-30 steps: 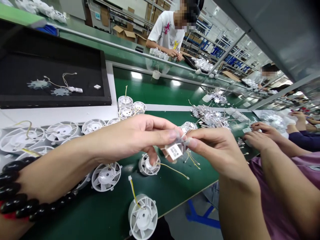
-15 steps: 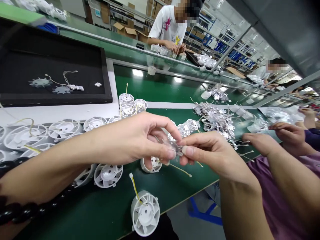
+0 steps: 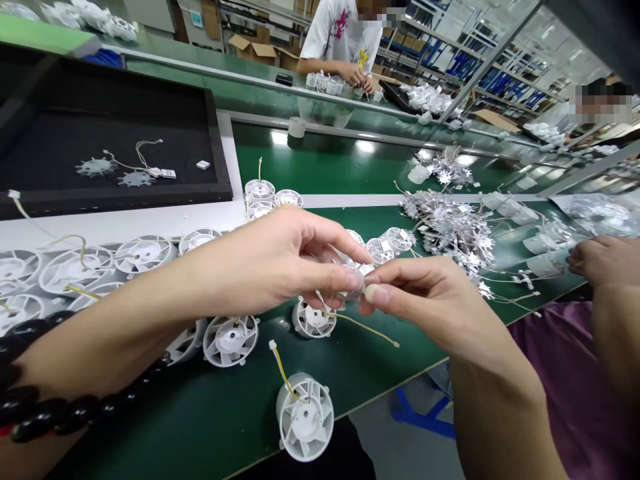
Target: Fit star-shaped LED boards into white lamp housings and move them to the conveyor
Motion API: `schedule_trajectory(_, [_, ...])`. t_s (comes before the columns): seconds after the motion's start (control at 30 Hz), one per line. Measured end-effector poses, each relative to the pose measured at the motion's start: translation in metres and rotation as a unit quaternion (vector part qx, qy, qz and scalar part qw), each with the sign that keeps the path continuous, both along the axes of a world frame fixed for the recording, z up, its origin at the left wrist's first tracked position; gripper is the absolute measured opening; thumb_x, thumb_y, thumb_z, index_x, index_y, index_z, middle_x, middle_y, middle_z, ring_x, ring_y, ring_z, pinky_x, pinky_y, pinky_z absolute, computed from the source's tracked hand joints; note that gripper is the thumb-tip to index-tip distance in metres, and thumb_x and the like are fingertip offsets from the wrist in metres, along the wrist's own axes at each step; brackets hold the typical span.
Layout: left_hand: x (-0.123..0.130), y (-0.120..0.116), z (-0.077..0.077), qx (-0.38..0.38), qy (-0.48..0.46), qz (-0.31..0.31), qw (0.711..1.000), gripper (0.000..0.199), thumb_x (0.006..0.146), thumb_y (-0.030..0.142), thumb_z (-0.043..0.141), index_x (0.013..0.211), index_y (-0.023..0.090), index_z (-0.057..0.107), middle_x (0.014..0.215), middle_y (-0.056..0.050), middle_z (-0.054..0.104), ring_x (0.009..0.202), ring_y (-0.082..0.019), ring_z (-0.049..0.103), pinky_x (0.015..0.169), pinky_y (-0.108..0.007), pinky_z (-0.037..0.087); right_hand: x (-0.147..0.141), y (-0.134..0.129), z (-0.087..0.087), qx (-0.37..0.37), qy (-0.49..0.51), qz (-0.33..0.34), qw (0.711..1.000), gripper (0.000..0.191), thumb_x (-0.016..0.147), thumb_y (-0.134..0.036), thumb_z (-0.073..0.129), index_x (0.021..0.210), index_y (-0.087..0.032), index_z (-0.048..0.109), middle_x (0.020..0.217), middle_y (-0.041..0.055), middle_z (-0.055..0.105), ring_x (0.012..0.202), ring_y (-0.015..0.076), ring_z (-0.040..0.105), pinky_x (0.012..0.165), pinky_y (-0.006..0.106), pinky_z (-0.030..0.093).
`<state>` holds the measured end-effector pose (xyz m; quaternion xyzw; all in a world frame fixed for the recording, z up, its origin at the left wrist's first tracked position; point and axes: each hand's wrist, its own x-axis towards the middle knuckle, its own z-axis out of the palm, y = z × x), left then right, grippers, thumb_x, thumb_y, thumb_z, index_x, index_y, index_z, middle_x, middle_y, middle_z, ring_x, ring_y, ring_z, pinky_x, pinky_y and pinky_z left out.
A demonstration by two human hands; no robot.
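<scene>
My left hand (image 3: 300, 263) pinches a small clear, shiny piece (image 3: 356, 277) between thumb and fingers; its exact kind is hard to make out. At the piece's right edge, the thumb and forefinger of my right hand (image 3: 420, 293) are also closed on it. Both hands are above the green table. Just below them lies a white round fan housing (image 3: 315, 319) with a yellow-white cable. Nearer the table's front edge stands another white fan housing (image 3: 306, 420), its cable sticking up.
More white fan housings (image 3: 230, 341) crowd the left. A black tray (image 3: 190, 190) holds grey spiky plates (image 3: 95, 167) and a cable. To the right lies a heap of silvery spiky plates (image 3: 450, 230). A co-worker's hand (image 3: 605, 267) is at far right; another person (image 3: 340, 40) works opposite.
The view has shifted slightly, moving most things rightward. My hands keep their pinch on the small piece, which has turned a little. The neighbouring co-worker's hands have moved away to the right.
</scene>
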<state>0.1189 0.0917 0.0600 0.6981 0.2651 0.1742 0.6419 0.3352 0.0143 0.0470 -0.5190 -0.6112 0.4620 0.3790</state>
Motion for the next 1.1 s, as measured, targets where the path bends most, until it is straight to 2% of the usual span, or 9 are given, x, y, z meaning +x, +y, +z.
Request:
schedule_trajectory(0.1, [0.001,0.001,-0.001,0.044,0.011,0.012,0.999,0.016,0.1,0.013,0.068,0.096,0.021,0.08,0.076,0.008,0.079,0.068,-0.012,0.077,0.06,-0.016,0.061,-0.001,0.002,-0.002,0.015,-0.053,-0.005,0.998,0.029,0.09,-0.042,0.088,0.069,-0.023,0.084,0.062,0.0006,0.075,0.054,0.0125,0.062,0.049,0.021,0.047])
schedule_trajectory(0.2, [-0.003,-0.001,-0.006,0.165,0.099,0.018,0.981,0.022,0.094,0.017,0.076,0.113,0.024,0.082,0.075,0.009,0.077,0.062,-0.013,0.073,0.048,-0.018,0.05,0.0,0.002,-0.007,0.007,-0.089,-0.008,0.996,0.035,0.093,-0.045,0.082,0.068,-0.021,0.081,0.057,-0.0005,0.068,0.05,0.0105,0.048,0.046,0.024,0.036])
schedule_trajectory(0.3, [-0.009,-0.007,-0.012,0.323,0.193,-0.005,0.927,0.034,0.091,0.024,0.085,0.124,0.029,0.078,0.078,0.007,0.075,0.06,-0.014,0.068,0.046,-0.023,0.043,0.001,0.001,-0.012,-0.03,-0.095,0.021,0.995,0.036,0.095,-0.046,0.078,0.069,-0.021,0.078,0.062,0.0005,0.071,0.057,0.0127,0.053,0.052,0.026,0.039])
schedule_trajectory(0.47, [-0.016,-0.018,-0.024,0.477,0.24,-0.054,0.843,0.021,0.096,0.034,0.083,0.115,0.027,0.077,0.098,0.001,0.076,0.079,-0.022,0.073,0.06,-0.031,0.043,-0.003,-0.005,-0.017,-0.079,-0.168,0.056,0.981,0.032,0.101,-0.043,0.067,0.076,-0.023,0.074,0.079,-0.0003,0.075,0.074,0.0161,0.063,0.067,0.03,0.045])
schedule_trajectory(0.6, [-0.016,-0.02,-0.035,0.52,0.256,-0.082,0.811,0.02,0.096,0.034,0.084,0.111,0.023,0.076,0.109,-0.003,0.076,0.085,-0.026,0.074,0.066,-0.035,0.044,-0.006,-0.01,-0.023,-0.06,-0.223,0.049,0.972,0.033,0.1,-0.043,0.062,0.074,-0.023,0.065,0.094,0.0023,0.079,0.089,0.0205,0.067,0.079,0.035,0.045])
schedule_trajectory(0.77, [-0.017,-0.022,-0.042,0.544,0.271,-0.098,0.788,0.027,0.094,0.038,0.087,0.113,0.023,0.075,0.115,-0.004,0.079,0.094,-0.033,0.076,0.073,-0.04,0.05,-0.007,-0.012,-0.029,-0.116,-0.258,0.048,0.958,0.036,0.099,-0.049,0.061,0.074,-0.024,0.065,0.067,-0.0008,0.063,0.065,0.0176,0.054,0.06,0.033,0.035])
schedule_trajectory(0.87, [-0.02,-0.022,-0.044,0.556,0.263,-0.094,0.783,0.028,0.093,0.04,0.089,0.112,0.024,0.075,0.113,-0.003,0.08,0.092,-0.033,0.077,0.076,-0.041,0.05,-0.008,-0.011,-0.032,-0.12,-0.244,0.043,0.961,0.036,0.099,-0.049,0.062,0.072,-0.024,0.062,0.062,-0.0025,0.056,0.06,0.0158,0.046,0.056,0.031,0.032])
schedule_trajectory(1.0, [-0.018,-0.023,-0.045,0.567,0.263,-0.09,0.775,0.03,0.092,0.043,0.09,0.111,0.023,0.077,0.108,-0.003,0.081,0.091,-0.033,0.076,0.079,-0.041,0.051,-0.004,-0.011,-0.035,-0.128,-0.232,0.045,0.963,0.036,0.098,-0.049,0.061,0.073,-0.024,0.062,0.068,0.0004,0.066,0.063,0.017,0.055,0.057,0.031,0.035])
schedule_trajectory(1.1, [-0.006,-0.025,-0.037,0.542,0.309,-0.101,0.775,0.031,0.089,0.043,0.093,0.108,0.023,0.079,0.107,-0.003,0.082,0.091,-0.033,0.076,0.082,-0.042,0.053,-0.001,-0.011,-0.037,-0.146,-0.209,0.049,0.966,0.036,0.098,-0.051,0.061,0.075,-0.024,0.064,0.074,0.0035,0.074,0.068,0.0195,0.063,0.06,0.032,0.041])
